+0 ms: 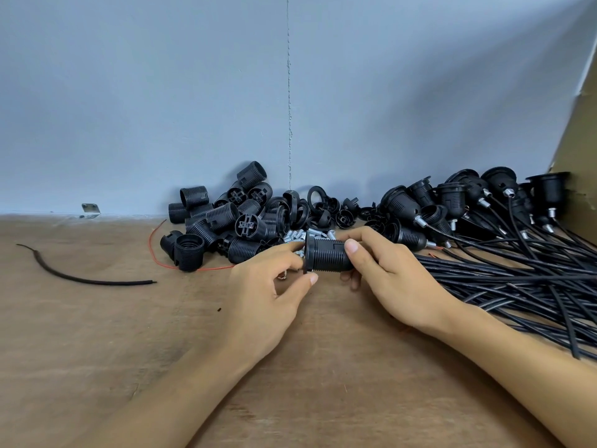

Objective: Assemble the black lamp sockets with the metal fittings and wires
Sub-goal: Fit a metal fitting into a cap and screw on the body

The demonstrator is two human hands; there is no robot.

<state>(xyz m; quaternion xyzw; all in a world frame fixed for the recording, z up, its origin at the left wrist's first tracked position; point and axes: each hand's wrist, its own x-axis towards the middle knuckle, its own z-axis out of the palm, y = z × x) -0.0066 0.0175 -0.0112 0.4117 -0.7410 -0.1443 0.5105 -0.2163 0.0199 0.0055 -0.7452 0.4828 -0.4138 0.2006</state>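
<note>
Left hand: I see my left hand (268, 286) pinching the flanged collar (307, 253) at the left end of a black socket (328, 256), thumb below and fingertips at the rim.
Right hand: my right hand (387, 273) grips the socket's ribbed body, thumb on the near side and fingers curled round behind and under it.
Socket position: held between both hands just above the tabletop (129, 334), near mid-frame.
Socket axis: its long axis runs roughly left to right, collar end to the left; the other end is buried in my right palm, so I cannot tell what it carries.
In the way: a small heap of metal fittings (295, 237) lies just behind the socket, partly hidden by it and my left fingers.
Behind, left: loose socket shells (226, 218) piled against the wall (161, 92), with black rings (316, 202) beside them.
Behind, right: finished sockets (468, 198), their wires (517, 279) fanning across the tabletop beside my right wrist.
Strays: a thin red wire (210, 269) looping by the shells; a black wire offcut (80, 279) well to the left; a metal bracket (90, 208) at the wall's foot.
Far right: a cardboard sheet (578, 124) leaning upright.
</note>
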